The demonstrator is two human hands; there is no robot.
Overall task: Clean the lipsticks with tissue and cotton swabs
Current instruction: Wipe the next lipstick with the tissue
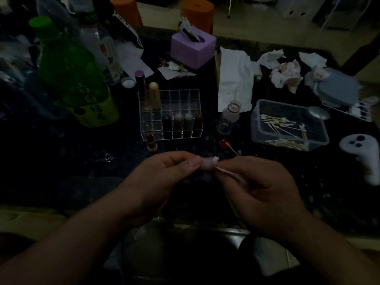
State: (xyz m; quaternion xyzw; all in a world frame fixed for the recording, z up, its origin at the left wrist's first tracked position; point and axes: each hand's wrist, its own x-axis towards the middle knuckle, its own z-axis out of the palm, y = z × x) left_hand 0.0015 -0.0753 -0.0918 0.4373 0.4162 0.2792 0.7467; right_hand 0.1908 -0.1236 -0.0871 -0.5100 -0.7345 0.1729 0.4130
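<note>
My left hand (164, 175) grips a pale pink lipstick (206, 163) lying sideways, its tip pointing right. My right hand (261, 186) pinches a folded piece of tissue (225, 171) against that tip, where a white wad (216, 159) shows. A cotton swab (232, 149) sticks up just behind my right fingers. Beyond the hands, a clear acrylic organizer (170, 114) holds several lipsticks upright. One red lipstick (151, 141) stands uncapped in front of it. Several cotton swabs lie in a clear plastic box (290, 125) to the right.
A green bottle (72, 75) and clear bottles stand at the left. A purple tissue box (192, 49) sits at the back, with a flat tissue (234, 79) and crumpled used tissues (285, 73) to its right. A small open bottle (229, 118) and a white controller (364, 153) are on the dark table.
</note>
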